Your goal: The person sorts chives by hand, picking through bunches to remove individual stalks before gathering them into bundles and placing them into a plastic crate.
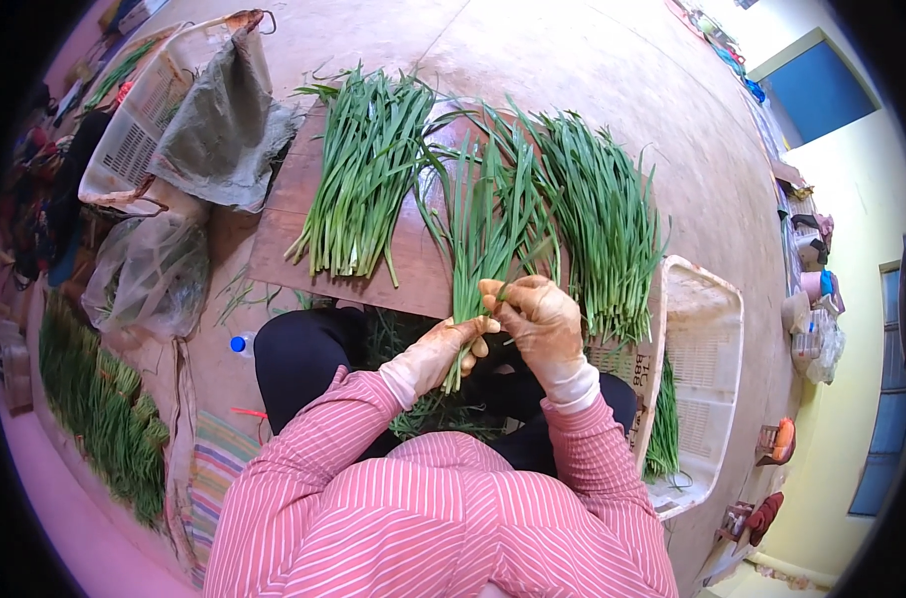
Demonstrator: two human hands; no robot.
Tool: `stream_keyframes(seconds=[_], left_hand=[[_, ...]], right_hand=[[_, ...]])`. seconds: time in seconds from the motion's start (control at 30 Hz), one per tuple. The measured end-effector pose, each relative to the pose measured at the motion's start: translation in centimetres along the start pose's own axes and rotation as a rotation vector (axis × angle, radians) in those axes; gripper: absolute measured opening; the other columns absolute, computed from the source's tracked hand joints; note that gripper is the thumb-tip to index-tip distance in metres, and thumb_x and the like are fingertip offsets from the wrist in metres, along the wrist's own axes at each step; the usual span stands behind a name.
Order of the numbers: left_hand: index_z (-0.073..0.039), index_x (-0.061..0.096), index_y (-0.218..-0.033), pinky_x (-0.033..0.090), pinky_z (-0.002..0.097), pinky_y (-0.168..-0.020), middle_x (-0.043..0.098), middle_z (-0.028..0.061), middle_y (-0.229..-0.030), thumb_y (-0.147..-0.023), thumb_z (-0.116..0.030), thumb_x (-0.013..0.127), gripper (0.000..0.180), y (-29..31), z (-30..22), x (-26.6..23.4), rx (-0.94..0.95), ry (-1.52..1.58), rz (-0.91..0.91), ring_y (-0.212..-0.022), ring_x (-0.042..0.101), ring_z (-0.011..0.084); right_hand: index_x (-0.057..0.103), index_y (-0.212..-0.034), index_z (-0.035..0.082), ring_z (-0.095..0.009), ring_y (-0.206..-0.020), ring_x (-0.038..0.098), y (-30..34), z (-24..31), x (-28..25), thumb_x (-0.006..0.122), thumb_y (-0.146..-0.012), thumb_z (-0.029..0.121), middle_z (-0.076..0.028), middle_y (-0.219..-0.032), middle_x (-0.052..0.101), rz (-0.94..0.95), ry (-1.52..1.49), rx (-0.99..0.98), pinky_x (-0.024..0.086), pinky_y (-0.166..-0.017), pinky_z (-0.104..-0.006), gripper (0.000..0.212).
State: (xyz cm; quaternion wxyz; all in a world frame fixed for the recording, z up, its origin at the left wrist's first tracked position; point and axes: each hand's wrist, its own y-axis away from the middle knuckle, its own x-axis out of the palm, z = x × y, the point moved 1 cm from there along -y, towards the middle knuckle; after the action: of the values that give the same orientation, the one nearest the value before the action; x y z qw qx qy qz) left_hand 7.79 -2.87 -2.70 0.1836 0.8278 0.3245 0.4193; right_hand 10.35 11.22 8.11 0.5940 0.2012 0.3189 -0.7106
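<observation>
One bunch of long green leaves [476, 229] points away from you over the brown wooden desk [418, 271], its lower end clasped in your pale-gloved left hand [445, 353], your pale-gloved right hand [541, 317] pinching a thin strand [503, 288] beside it

Both forearms [328, 419] reach in from the near side and slant toward each other, striped sleeves [585, 441] down to the wrists. The left hand [438, 356] sits slightly nearer, its thumb stretched to the right and its fingers curled in a grip. The right hand [539, 321] is a little farther and to the right, bent leftward at the wrist, fingertips pinched against the thumb. Pale, stained gloves cover both hands. The knees [303, 354] are bent and spread apart.
</observation>
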Motion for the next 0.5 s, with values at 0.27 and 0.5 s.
stream_keyframes(seconds=[0.27, 0.5], left_hand=[[-0.01, 0.055, -0.098, 0.039, 0.0245, -0.044, 0.055, -0.0011, -0.069, -0.096, -0.037, 0.05, 0.027, -1.9, 2.7, -1.5, 0.193, 0.164, -0.024, -0.051, 0.046, 0.0094], [-0.011, 0.059, -0.11, 0.041, 0.0236, -0.052, 0.054, -0.0036, -0.073, -0.095, -0.04, 0.051, 0.033, -0.4, 0.6, -0.9, 0.035, -0.044, 0.061, -0.057, 0.047, 0.0065]], right_hand=[[0.067, -0.107, 0.007, -0.027, -0.061, 0.061, 1.0, 1.9, 1.3, 0.071, -0.068, 0.002, -0.009, -0.071, 0.063, 0.012, 0.289, -0.388, 0.047, -0.054, -0.0367, 0.04], [0.069, -0.093, 0.005, -0.019, -0.073, 0.062, -0.7, 4.6, -0.3, 0.068, -0.08, 0.008, -0.007, -0.083, 0.067, -0.186, -0.04, -0.206, 0.049, -0.069, -0.0294, 0.013]])
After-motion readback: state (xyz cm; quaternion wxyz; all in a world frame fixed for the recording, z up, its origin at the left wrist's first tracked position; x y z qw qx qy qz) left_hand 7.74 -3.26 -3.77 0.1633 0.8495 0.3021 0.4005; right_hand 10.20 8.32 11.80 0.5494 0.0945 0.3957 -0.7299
